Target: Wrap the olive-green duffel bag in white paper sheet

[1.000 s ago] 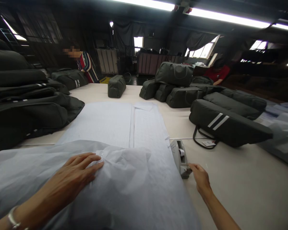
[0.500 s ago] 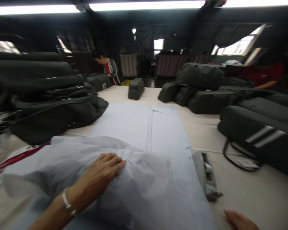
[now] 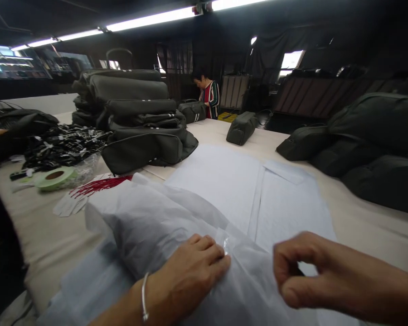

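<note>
Fingers of the left hand [image 3: 193,267] are lying flat and slightly spread, pressing down on a bundle [image 3: 149,222] wrapped in thin white paper. A small clear strip [image 3: 227,243] is sitting on the paper right at the fingertips. A bracelet [image 3: 143,296] is hanging on that wrist. The bundle is resting on the near part of the table [image 3: 37,231], overlapping flat white sheets [image 3: 224,181] that are spreading out behind it.

The right hand [image 3: 299,271] is hovering just beside the left one, above the bundle, with fingers curled and thumb pressing against the forefinger; whether it is pinching anything I cannot tell.

To the left, a green tape roll [image 3: 56,177], red-and-white tags [image 3: 88,188] and a heap of black straps [image 3: 61,145] are lying near a stack of dark bags [image 3: 136,117]. More bags [image 3: 360,149] are sitting on the right, a small one [image 3: 241,128] is lying farther back, and a person in a striped shirt [image 3: 210,97] is standing beyond the table.
</note>
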